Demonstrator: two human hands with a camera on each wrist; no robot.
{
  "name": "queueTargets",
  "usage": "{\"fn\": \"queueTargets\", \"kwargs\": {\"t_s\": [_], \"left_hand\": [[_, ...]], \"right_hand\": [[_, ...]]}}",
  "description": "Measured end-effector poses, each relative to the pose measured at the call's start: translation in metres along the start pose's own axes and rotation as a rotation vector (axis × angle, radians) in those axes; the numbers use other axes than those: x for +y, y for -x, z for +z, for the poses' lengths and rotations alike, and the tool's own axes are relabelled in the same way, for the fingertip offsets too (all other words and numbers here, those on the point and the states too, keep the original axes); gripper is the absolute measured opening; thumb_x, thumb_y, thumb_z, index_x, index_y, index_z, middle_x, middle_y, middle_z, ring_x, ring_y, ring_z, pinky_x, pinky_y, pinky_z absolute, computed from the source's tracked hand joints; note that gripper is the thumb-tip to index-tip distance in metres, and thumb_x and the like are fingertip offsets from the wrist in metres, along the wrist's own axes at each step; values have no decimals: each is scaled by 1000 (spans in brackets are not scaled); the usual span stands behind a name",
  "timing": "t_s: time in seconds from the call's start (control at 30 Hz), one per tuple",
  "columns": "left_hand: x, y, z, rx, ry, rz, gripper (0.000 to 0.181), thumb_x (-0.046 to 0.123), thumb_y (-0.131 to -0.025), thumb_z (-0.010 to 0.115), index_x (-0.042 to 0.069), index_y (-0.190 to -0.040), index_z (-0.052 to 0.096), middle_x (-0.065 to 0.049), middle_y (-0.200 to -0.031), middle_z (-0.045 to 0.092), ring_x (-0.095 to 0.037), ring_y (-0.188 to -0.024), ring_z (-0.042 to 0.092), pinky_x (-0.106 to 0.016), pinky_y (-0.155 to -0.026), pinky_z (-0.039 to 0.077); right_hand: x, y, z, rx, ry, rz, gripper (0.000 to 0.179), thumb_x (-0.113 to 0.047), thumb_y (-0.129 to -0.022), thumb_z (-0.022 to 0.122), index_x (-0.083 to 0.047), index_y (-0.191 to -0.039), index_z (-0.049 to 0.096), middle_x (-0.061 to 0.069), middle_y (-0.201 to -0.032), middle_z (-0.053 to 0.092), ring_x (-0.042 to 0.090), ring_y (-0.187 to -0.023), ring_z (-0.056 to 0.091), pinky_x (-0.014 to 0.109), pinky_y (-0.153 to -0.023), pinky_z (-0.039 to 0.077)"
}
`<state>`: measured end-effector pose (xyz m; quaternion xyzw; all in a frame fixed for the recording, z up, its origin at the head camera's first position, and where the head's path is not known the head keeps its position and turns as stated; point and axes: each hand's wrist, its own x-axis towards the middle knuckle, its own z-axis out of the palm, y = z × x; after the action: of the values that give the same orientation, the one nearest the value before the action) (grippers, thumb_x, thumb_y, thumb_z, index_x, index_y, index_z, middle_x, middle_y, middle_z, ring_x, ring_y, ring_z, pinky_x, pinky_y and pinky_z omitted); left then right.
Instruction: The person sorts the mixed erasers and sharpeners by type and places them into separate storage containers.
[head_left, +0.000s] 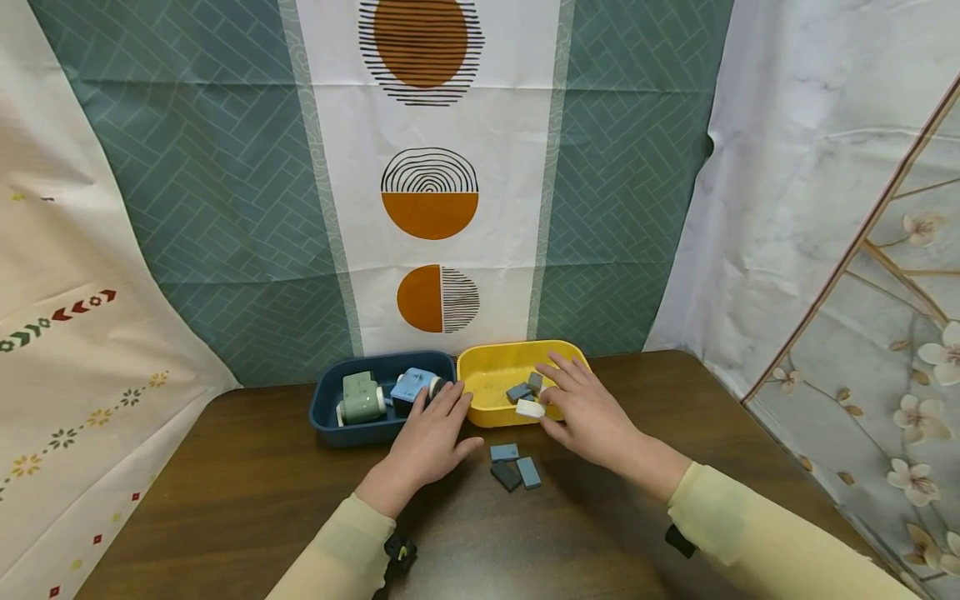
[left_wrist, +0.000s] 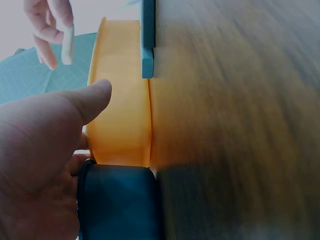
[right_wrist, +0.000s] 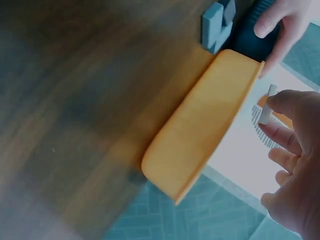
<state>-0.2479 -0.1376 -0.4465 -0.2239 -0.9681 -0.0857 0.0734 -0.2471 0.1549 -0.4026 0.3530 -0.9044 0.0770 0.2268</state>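
Observation:
My right hand (head_left: 592,417) pinches a small white rectangular block (head_left: 530,408) between thumb and fingertip. It holds the block above the front part of a yellow bin (head_left: 480,360). In the right wrist view the white block (right_wrist: 268,105) is seen edge-on, higher than the bin's rim. Several small blue and grey blocks (head_left: 517,392) lie inside the yellow bin. My left hand (head_left: 433,442) lies with fingers extended over the front right of a dark blue bin (head_left: 330,429), fingertips beside the yellow bin's left end. Its thumb points right, free of any object.
Three small blocks lie on the table before the yellow bin: two blue (head_left: 504,452) (head_left: 528,472) and one dark grey (head_left: 506,476). In the dark blue bin sit a green object (head_left: 362,398) and a blue-and-black one (head_left: 411,387). A patterned cloth (head_left: 435,250) hangs behind the table.

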Motion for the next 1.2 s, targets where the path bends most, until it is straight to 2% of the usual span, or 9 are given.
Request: {"fn": "queueTargets", "kwargs": {"t_s": [0.43,1.2], "left_hand": [[0,-1,0,-8,7,-4,81,53,-107,71,9,-169,45,-13,-180,31,-31,-167,25,-61,-135,9],[0,0,0,-4,19,-4,81,52,-107,72,8,-169,45,-14,-179,31,-32,-167,26,-61,-135,9]], "right_hand": [[9,-14,-14,-13,26,38,23,-23,-96,89,-5,-109,80,19,-159,59,41,-162,35,60,-133,23],[29,-33,-22,-38,22,129,23,-22,-98,85,-3,-111,80,22,-161,56,43,-163,31,63,-133,20]]}}
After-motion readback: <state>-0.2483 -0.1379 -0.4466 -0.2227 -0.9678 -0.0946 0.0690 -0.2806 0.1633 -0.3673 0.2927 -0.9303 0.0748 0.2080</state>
